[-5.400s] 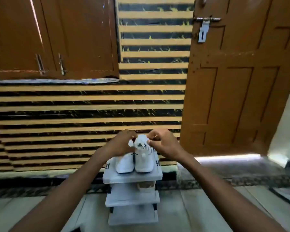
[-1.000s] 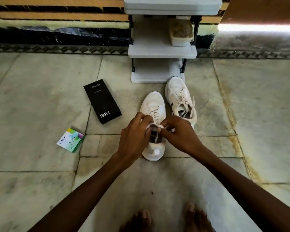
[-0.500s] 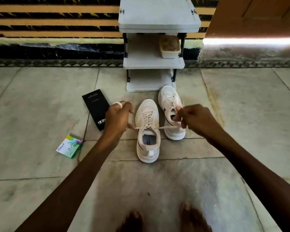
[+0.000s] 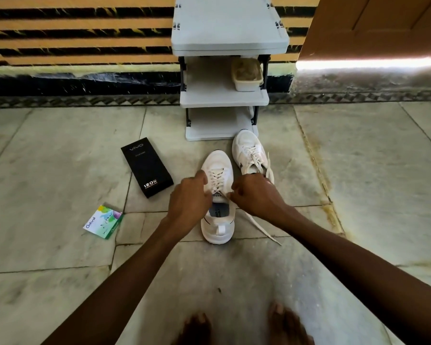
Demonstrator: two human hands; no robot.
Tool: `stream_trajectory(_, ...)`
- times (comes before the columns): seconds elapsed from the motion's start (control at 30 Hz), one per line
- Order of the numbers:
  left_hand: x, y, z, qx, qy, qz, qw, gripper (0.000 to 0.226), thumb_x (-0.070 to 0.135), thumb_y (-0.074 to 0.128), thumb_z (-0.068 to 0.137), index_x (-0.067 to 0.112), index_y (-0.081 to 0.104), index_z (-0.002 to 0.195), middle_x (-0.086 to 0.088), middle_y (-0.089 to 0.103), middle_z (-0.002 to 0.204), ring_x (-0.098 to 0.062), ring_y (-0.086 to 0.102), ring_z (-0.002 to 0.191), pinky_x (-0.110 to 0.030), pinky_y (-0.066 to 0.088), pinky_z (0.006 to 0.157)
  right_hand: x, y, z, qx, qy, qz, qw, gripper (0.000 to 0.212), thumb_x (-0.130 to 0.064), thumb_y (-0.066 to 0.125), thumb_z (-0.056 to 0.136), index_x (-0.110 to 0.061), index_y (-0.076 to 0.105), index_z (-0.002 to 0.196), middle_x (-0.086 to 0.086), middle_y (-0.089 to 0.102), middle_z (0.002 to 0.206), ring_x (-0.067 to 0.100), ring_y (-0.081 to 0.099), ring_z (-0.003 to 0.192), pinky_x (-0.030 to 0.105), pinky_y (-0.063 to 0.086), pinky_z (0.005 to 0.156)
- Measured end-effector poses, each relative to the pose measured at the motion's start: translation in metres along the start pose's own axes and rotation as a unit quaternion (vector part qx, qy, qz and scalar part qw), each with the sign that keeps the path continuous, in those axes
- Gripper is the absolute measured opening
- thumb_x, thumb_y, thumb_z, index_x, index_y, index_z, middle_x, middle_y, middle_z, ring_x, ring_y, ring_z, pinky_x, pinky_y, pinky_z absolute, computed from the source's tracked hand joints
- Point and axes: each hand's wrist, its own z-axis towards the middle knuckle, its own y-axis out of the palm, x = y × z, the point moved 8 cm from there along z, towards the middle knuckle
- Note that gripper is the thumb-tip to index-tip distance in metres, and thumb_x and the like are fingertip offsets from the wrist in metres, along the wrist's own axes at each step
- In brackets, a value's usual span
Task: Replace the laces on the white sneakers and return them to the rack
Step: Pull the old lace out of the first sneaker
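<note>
The near white sneaker stands on the marble floor, its tongue partly hidden by my curled hands. My left hand and right hand each pinch the flat lace at the top eyelets, and one loose end trails across the stone. The second sneaker sits just beyond, touching the grey plastic rack, whose top is cut off. A black box and a small green packet lie well apart on my left.
</note>
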Motion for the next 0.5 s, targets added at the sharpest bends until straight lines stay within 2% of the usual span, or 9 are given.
stream_trajectory(0.03, 0.000, 0.008, 0.001, -0.019, -0.003, 0.019, 1.000, 0.034, 0.025, 0.060, 0.089, 0.017, 0.050, 0.121, -0.009, 0.067, 0.108, -0.028, 0.063, 0.096, -0.031, 0.043, 0.068, -0.003, 0.004, 0.003, 0.011, -0.004, -0.006, 1.000, 0.037, -0.038, 0.066, 0.089, -0.011, 0.067, 0.113, 0.012, 0.068, 0.106, 0.031, 0.064, 0.100, 0.036, 0.052, 0.081)
stream_trajectory(0.1, 0.000, 0.019, 0.002, -0.021, -0.002, 0.041, 0.999, 0.048, 0.027, 0.062, 0.089, 0.016, 0.041, 0.131, -0.012, 0.065, 0.116, -0.030, 0.063, 0.102, -0.035, 0.047, 0.073, -0.009, 0.012, 0.010, 0.030, -0.018, -0.026, 0.999, 0.040, -0.036, 0.067, 0.088, -0.008, 0.060, 0.115, 0.015, 0.066, 0.106, 0.035, 0.063, 0.099, 0.036, 0.049, 0.075)
stream_trajectory(0.2, 0.002, 0.021, 0.003, 0.011, 0.011, 0.012, 1.000, 0.052, 0.020, 0.061, 0.090, 0.012, 0.035, 0.134, -0.014, 0.066, 0.114, -0.032, 0.064, 0.100, -0.036, 0.049, 0.076, -0.017, 0.021, 0.016, 0.044, -0.028, -0.057, 0.997, 0.038, -0.026, 0.068, 0.085, -0.007, 0.050, 0.113, 0.017, 0.065, 0.100, 0.039, 0.063, 0.094, 0.039, 0.048, 0.068)
stream_trajectory(0.27, -0.005, 0.022, 0.008, 0.007, -0.006, -0.050, 0.999, 0.049, 0.017, 0.066, 0.088, 0.012, 0.036, 0.127, -0.013, 0.067, 0.106, -0.031, 0.066, 0.094, -0.036, 0.051, 0.074, -0.014, 0.025, 0.020, 0.041, -0.019, -0.060, 0.997, 0.047, -0.022, 0.073, 0.080, -0.006, 0.049, 0.117, 0.017, 0.065, 0.101, 0.039, 0.064, 0.093, 0.041, 0.051, 0.069)
stream_trajectory(0.33, -0.024, 0.023, 0.014, -0.023, -0.073, -0.138, 0.987, 0.049, 0.014, 0.073, 0.083, 0.014, 0.037, 0.117, -0.010, 0.067, 0.095, -0.028, 0.067, 0.087, -0.040, 0.056, 0.075, -0.002, 0.026, 0.023, 0.045, 0.000, 0.004, 0.999, 0.049, -0.019, 0.075, 0.077, -0.008, 0.050, 0.118, 0.016, 0.066, 0.101, 0.037, 0.064, 0.094, 0.040, 0.052, 0.074)
stream_trajectory(0.43, -0.046, 0.032, 0.014, -0.078, -0.192, -0.306, 0.929, 0.053, 0.003, 0.077, 0.078, 0.012, 0.039, 0.114, -0.014, 0.067, 0.092, -0.028, 0.069, 0.081, -0.046, 0.061, 0.070, 0.017, 0.026, 0.029, 0.046, 0.028, 0.124, 0.991, 0.038, -0.016, 0.074, 0.078, -0.015, 0.047, 0.105, 0.009, 0.068, 0.096, 0.027, 0.063, 0.087, 0.030, 0.041, 0.062)
stream_trajectory(0.5, -0.048, 0.033, 0.014, -0.080, -0.206, -0.333, 0.916, 0.052, 0.001, 0.077, 0.077, 0.012, 0.040, 0.113, -0.017, 0.068, 0.094, -0.029, 0.071, 0.080, -0.045, 0.061, 0.068, 0.012, 0.025, 0.029, 0.033, 0.008, 0.107, 0.994, 0.042, -0.011, 0.072, 0.076, -0.020, 0.043, 0.106, 0.006, 0.067, 0.093, 0.026, 0.063, 0.085, 0.030, 0.042, 0.060)
